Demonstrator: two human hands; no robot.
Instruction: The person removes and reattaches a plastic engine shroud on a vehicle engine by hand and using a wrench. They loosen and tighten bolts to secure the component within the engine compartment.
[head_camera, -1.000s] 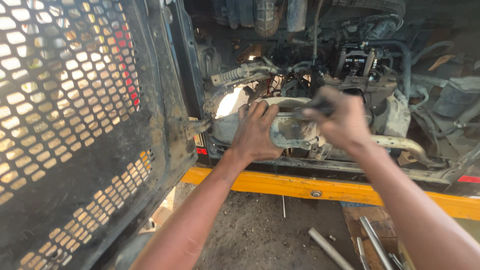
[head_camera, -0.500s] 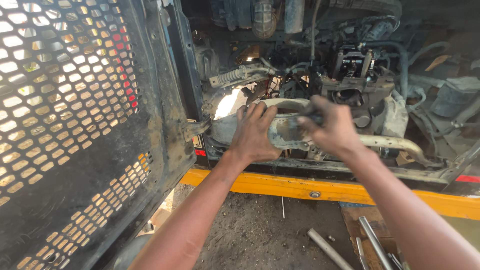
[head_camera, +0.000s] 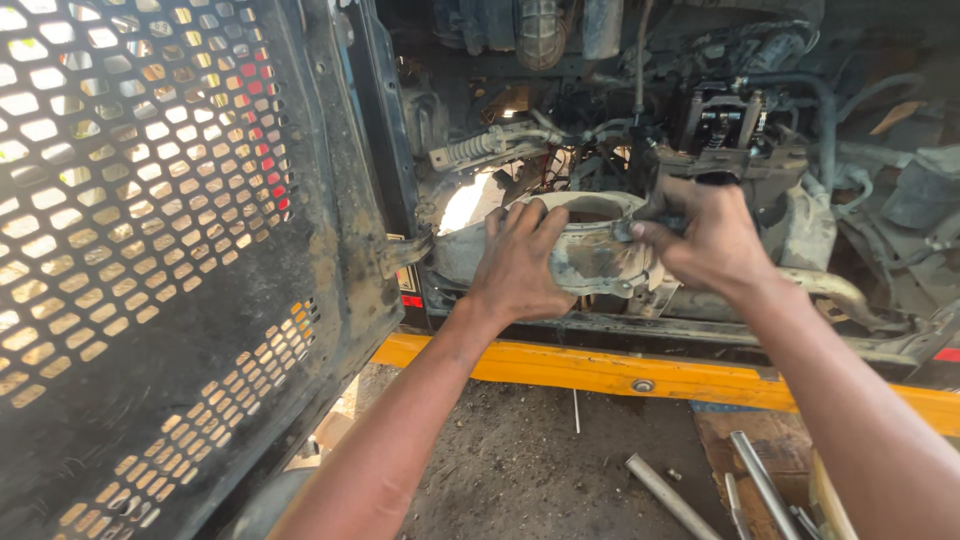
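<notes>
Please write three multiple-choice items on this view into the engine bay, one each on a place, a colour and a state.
1. Where does the perforated metal panel stand?
A. left of the hands
B. right of the hands
C. flat on the ground

2. What colour is the beam that runs below the housing?
A. green
B. yellow
C. white

3. How does the left hand meet the grimy round housing?
A. it hovers well clear
B. it rests in a fist on the ground
C. it lies on the housing's side, fingers over the rim

Answers:
1. A, the panel fills the left of the head view, upright.
2. B, the beam is yellow under the dark frame.
3. C, the palm is on the housing while the right hand grips its other edge.
</notes>
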